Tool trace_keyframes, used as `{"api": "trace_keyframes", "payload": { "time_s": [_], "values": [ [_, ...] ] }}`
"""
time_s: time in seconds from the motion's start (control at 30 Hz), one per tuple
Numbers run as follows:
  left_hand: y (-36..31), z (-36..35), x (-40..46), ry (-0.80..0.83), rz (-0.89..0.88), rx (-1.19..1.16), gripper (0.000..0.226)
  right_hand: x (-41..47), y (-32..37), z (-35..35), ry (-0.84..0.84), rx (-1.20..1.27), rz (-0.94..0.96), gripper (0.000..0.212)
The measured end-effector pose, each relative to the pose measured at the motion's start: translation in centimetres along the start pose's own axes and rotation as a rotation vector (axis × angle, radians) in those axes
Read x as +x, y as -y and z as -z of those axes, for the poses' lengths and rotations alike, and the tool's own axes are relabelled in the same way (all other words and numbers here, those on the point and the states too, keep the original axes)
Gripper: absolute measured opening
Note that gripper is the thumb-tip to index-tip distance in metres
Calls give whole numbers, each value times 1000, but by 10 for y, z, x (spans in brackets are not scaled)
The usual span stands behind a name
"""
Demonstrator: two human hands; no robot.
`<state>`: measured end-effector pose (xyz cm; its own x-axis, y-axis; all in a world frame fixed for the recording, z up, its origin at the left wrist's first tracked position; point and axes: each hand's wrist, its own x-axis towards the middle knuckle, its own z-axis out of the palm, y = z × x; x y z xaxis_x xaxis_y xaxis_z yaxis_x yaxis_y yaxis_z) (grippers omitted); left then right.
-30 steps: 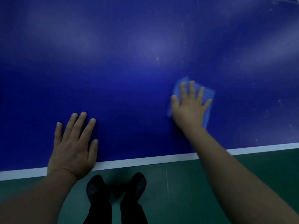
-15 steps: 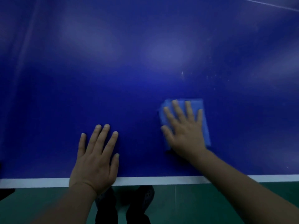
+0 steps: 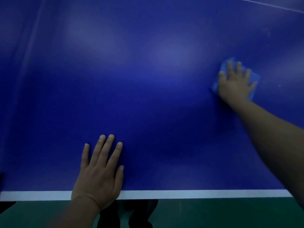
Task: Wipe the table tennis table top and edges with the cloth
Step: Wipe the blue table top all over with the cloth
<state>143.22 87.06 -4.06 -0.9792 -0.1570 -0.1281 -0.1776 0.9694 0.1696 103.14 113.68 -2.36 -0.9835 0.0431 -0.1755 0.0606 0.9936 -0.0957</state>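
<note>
The blue table top (image 3: 148,79) filled the view, its white edge line (image 3: 181,194) nearest the person, green floor (image 3: 213,214) below; the left hand (image 3: 98,175) lay flat with straight fingers, likely bracing the reach; the right hand (image 3: 235,83) pressed spread fingers on the light blue cloth (image 3: 255,78) far right, mid-wipe; faint specks lay beyond.

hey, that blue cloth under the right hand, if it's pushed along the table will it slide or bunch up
Probably slides: the cloth lies flat on the smooth table top under the right hand, whose fingers are spread. It looks thin and floppy, so an uncovered corner might fold. Likely light.
</note>
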Motion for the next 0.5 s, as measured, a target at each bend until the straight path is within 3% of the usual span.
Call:
{"api": "trace_keyframes", "payload": {
  "time_s": [0.07, 0.13, 0.2, 0.27, 0.37, 0.43, 0.5],
  "values": [
    [0, 1, 1, 24, -2, 8, 64, 1, -6, 1, -12, 47, -131, 63],
    [0, 1, 1, 28, -6, 13, 64, -18, 21, -9, -35, 35, -80, 63],
    [0, 0, 0, 25, -9, 17, 64, -54, 57, -23, -45, -17, 144, 63],
    [0, 0, 0, 19, -6, 19, 66, -104, 85, -39, -26, -80, 485, 63],
    [-1, 1, -1, 2, -5, 18, 66, -136, 73, -44, 77, -142, 898, 65],
    [0, 2, -2, -1, 3, -2, 66, -103, 39, -33, 39, -139, 798, 67],
    [0, 2, -2, 3, 11, -4, 66, -61, -6, -19, 10, -159, 468, 66]
  ]
}}
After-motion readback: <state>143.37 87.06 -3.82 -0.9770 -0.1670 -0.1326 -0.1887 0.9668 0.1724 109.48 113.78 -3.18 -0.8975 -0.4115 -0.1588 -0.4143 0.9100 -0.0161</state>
